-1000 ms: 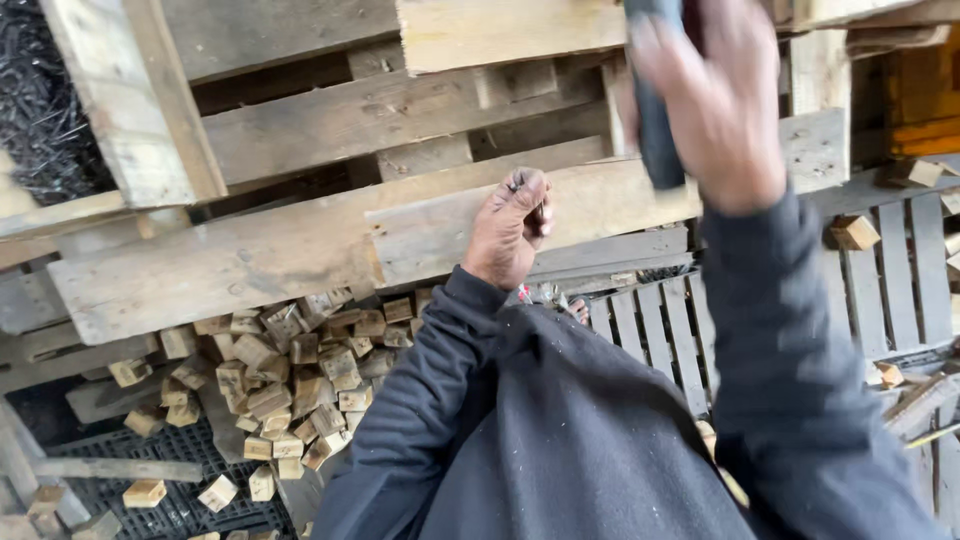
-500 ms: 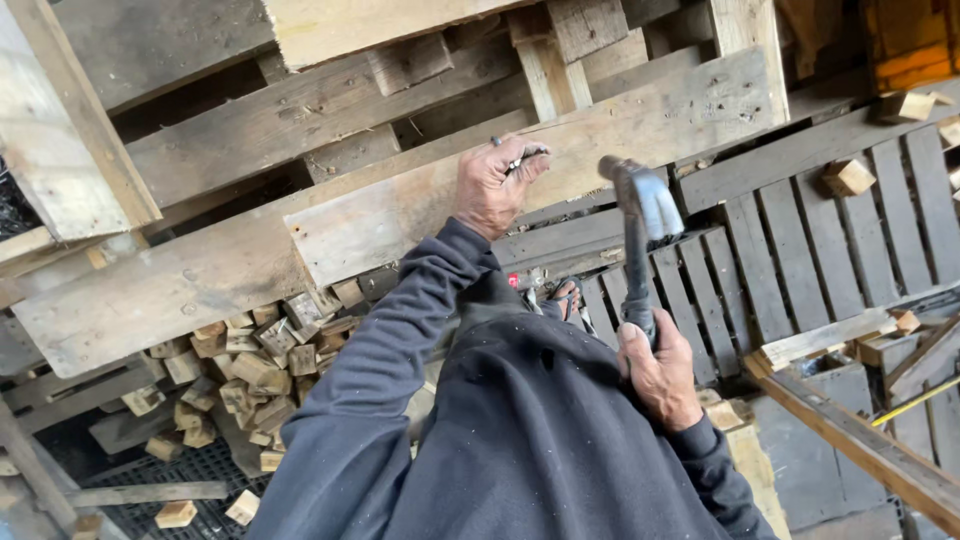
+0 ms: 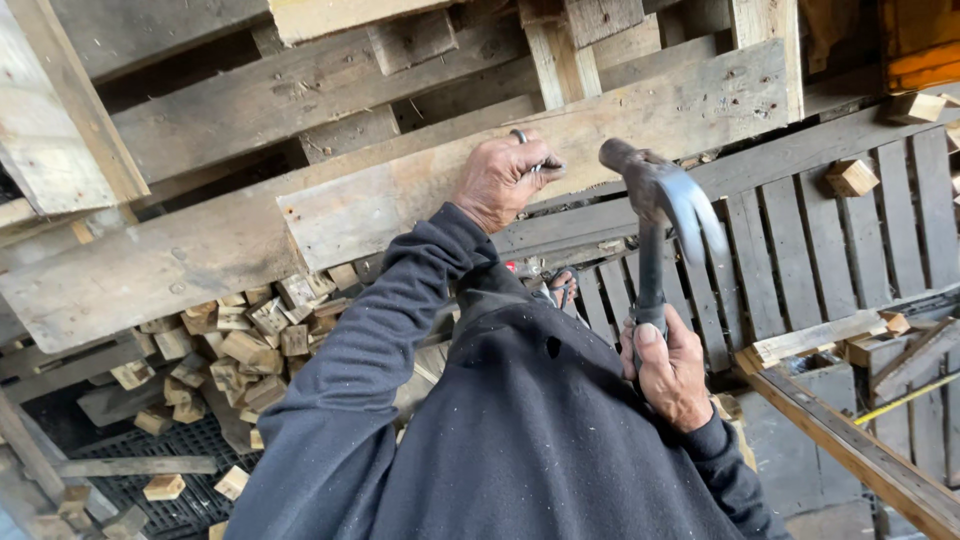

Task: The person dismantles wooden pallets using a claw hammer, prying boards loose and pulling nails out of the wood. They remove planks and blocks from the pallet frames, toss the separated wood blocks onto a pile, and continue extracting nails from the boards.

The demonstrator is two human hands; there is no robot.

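— Two hands were busy: the left hand (image 3: 503, 180) pinched a nail (image 3: 530, 150) against the pale plank (image 3: 480, 180) of the pallet stack, fingers (image 3: 545, 163) closed on it.

— And the right hand (image 3: 672, 368) was wrapped tight round the hammer (image 3: 655, 215), head raised just right of the nail, elbow tucked low.

— Risky, I judged. A glancing blow could have caught those fingers or bent the nail.

— Loose wood blocks (image 3: 225, 345) lay below.

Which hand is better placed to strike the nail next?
Probably the right hand: it grips the hammer, whose head sits raised close to the nail. The left hand is busy pinching that nail against the plank.
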